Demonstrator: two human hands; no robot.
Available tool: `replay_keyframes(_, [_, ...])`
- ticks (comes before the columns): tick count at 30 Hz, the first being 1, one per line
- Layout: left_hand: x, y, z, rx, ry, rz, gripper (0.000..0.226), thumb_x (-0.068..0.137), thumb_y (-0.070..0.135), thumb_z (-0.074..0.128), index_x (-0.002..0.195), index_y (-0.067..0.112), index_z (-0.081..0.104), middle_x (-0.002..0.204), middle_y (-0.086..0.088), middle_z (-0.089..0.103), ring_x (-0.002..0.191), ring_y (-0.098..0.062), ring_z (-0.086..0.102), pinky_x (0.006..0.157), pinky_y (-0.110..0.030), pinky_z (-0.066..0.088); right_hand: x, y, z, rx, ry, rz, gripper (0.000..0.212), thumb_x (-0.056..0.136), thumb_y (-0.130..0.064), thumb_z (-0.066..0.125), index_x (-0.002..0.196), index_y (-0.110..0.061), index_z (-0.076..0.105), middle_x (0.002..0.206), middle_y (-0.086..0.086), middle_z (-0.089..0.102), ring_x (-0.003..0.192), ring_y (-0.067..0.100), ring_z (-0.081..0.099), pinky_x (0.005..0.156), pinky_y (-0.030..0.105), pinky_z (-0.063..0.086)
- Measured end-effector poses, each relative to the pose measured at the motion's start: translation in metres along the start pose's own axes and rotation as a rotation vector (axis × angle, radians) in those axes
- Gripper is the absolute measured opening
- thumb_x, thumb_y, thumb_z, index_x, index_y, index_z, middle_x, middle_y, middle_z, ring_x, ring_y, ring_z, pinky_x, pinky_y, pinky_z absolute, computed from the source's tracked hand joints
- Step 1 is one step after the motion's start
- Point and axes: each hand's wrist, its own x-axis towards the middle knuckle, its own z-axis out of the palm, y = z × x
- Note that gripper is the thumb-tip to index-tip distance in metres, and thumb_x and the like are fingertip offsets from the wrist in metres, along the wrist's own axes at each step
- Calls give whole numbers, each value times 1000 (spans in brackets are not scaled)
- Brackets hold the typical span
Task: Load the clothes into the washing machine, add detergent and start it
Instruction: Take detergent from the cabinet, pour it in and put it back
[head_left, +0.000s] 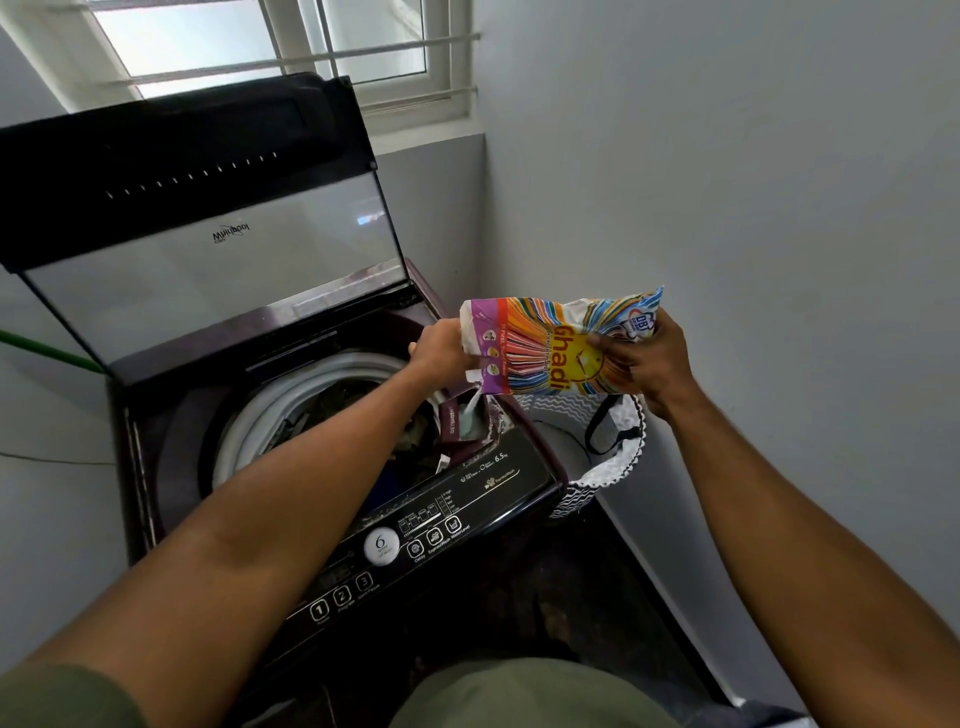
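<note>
Item: detergent packet (558, 345), bright printed plastic, held tilted over the front right corner of the washing machine (156, 415). Your left hand (439, 351) grips its lower, torn end; your right hand (647, 361) pinches the raised end, thumb across the print. Powder (474, 402) falls in a thin pale stream into the open detergent drawer (465, 423) just below. Clothes (410, 436) already lie in the drum; lid (208, 249) stands open; control panel (415, 540) untouched. Laundry basket (608, 457) sits beside the machine, against the wall. Risks, as judged: raise the right hand too steeply and powder will likely surge, overfilling the drawer or scattering on the panel and buttons; let the left hand drift and the stream may miss the drawer, landing on the rim.
</note>
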Motion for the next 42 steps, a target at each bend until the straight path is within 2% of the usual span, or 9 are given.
replay_keyframes(5, [0,13,-3,19,-62,91,31,73,32,86,98,23,71,91,12,70,93,-13,66,97,-47,50,-6,15,-12,113,58,79,49,64,-9,90,109,-3,70,102,10,76,93,27,73,85,44,60])
replay_keyframes(13, [6,38,-14,29,-94,162,39,77,19,84,112,17,67,108,-1,72,97,-16,66,86,-37,55,-16,28,-14,312,119,210,48,68,-5,86,114,-2,69,104,10,76,93,25,73,83,43,59])
replay_keyframes(18, [8,63,-32,39,-66,252,46,82,14,79,126,19,64,105,-2,70,83,-11,68,60,-19,52,-27,44,0,578,70,303,43,82,-4,73,124,0,62,107,11,74,92,26,73,80,48,60])
replay_keyframes(23, [3,94,-61,163,18,389,33,83,12,75,115,19,70,92,1,69,78,-13,69,71,-32,59,-32,59,39,750,-111,500,85,66,-35,92,137,-7,55,137,19,59,125,36,57,103,60,44])
replay_keyframes(27, [-4,116,-86,346,38,475,27,81,18,76,107,21,72,94,-1,74,81,-17,70,78,-38,59,-27,55,66,775,-111,547,72,77,-33,82,137,-3,55,135,22,59,125,39,57,105,63,41])
replay_keyframes(30, [-13,134,-98,435,66,501,26,83,15,71,108,22,73,94,0,73,81,-18,68,76,-36,57,-18,38,81,747,-82,567,82,70,-41,85,134,0,56,128,23,64,116,40,63,88,61,53])
replay_keyframes(35, [-18,152,-111,503,114,524,31,83,11,65,106,28,75,97,1,73,84,-19,68,77,-36,56,-13,14,95,456,-195,628,100,56,-64,78,134,-4,56,102,12,72,90,29,69,65,39,57])
replay_keyframes(39, [-18,132,-98,571,18,469,27,81,15,69,102,29,76,101,2,73,90,-19,68,81,-33,56,-1,15,103,230,5,368,137,56,-48,92,157,-22,3,148,17,44,130,28,48,108,49,40])
replay_keyframes(42, [-14,120,-94,494,3,453,24,83,14,70,104,24,77,97,4,74,83,-14,66,82,-35,57,18,12,97,-220,11,49,105,57,-48,92,145,-22,41,138,13,53,125,27,51,105,47,44])
